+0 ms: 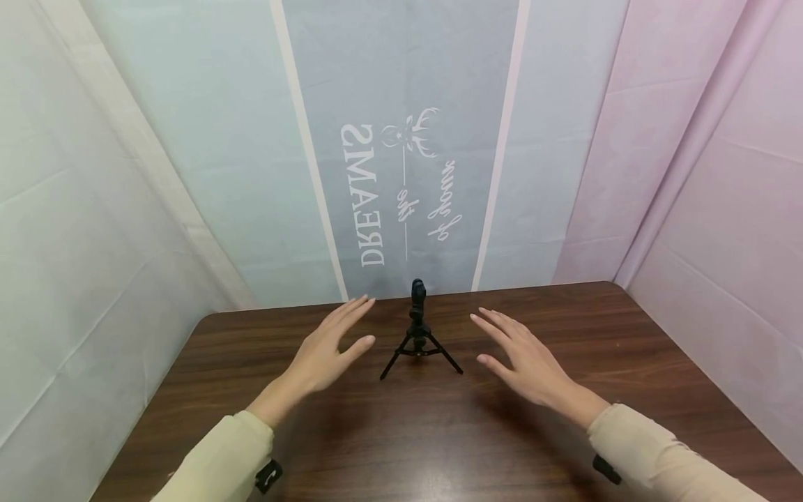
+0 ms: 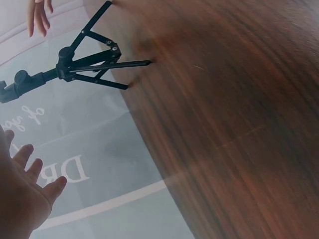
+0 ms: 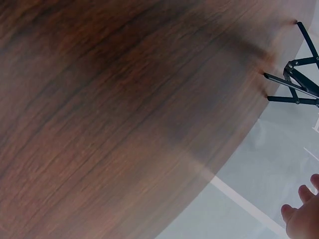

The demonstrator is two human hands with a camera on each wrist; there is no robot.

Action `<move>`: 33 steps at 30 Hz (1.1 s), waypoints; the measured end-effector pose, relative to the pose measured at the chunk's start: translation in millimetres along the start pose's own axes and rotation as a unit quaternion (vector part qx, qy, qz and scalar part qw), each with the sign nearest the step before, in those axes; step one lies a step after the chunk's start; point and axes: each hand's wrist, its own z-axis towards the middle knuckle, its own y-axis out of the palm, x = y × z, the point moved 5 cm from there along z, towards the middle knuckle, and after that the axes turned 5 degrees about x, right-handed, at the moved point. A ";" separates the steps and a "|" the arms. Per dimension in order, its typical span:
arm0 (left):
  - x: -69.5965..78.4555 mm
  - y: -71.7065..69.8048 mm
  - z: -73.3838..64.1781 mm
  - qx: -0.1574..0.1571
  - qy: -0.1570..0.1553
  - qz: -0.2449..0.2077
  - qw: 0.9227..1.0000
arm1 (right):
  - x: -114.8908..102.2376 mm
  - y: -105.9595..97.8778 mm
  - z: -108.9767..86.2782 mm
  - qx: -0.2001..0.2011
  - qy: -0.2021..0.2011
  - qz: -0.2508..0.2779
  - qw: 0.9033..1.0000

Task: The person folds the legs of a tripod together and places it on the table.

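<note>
The mini tripod (image 1: 417, 312) prob. handles light & stiff; its hinged legs (image 1: 447, 355) may fold if squeezed, & the joints are prob. the fragile bits; best grip is likely the center post, just above the legs (the head looks a tad top-heavy, so mind the tilt); smooth finish might slip a little. Looks all black & slim, w/ 3 thin braced legs spread out; stands upright on the table (image 1: 426, 432) nr its far edge, btwn L hand (image 1: 323, 352) & R hand (image 1: 523, 355); both empty, fingers extended, thumbs held wide, apart from it.
</note>
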 end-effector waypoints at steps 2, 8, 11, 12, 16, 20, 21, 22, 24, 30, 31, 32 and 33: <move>1.0 0.3 3.2 0.001 -0.003 -0.011 1.000 | -0.6 1.4 0.4 0.001 0.000 0.005 1.000; 3.4 3.0 12.3 0.006 -0.007 -0.041 0.999 | -2.0 6.2 1.6 -0.005 -0.004 0.024 1.000; 4.7 6.0 17.4 0.000 -0.013 -0.060 0.998 | -2.2 9.7 2.1 -0.014 -0.006 0.034 0.999; 5.1 7.3 19.2 -0.003 -0.015 -0.068 0.998 | -2.5 11.0 2.4 -0.017 -0.007 0.038 0.999; 5.9 12.2 27.0 -0.016 -0.029 -0.090 0.995 | -4.3 15.2 5.1 -0.029 -0.009 0.054 0.998; 8.7 15.6 35.4 -0.017 -0.025 -0.110 0.993 | -5.4 18.2 9.2 -0.042 -0.004 0.071 0.997; 9.4 16.4 37.4 -0.017 -0.024 -0.114 0.993 | -5.1 19.1 10.0 -0.044 -0.002 0.073 0.996; 10.3 17.1 39.4 -0.016 -0.023 -0.118 0.993 | -5.0 19.7 10.9 -0.046 0.000 0.075 0.996; 11.6 19.3 43.4 -0.015 -0.023 -0.124 0.992 | -4.4 21.1 12.0 -0.050 0.008 0.079 0.996; 16.2 28.2 57.4 -0.011 -0.009 -0.154 0.988 | -1.1 26.0 14.5 -0.067 0.051 0.097 0.992; 17.0 29.7 59.6 -0.010 -0.007 -0.158 0.987 | -0.6 26.7 14.9 -0.070 0.059 0.105 0.990; 17.8 31.2 61.6 -0.011 -0.006 -0.164 0.986 | 0.0 27.7 15.3 -0.073 0.065 0.110 0.989; 18.5 32.6 63.3 -0.012 -0.008 -0.165 0.986 | 0.9 28.6 15.8 -0.075 0.072 0.116 0.988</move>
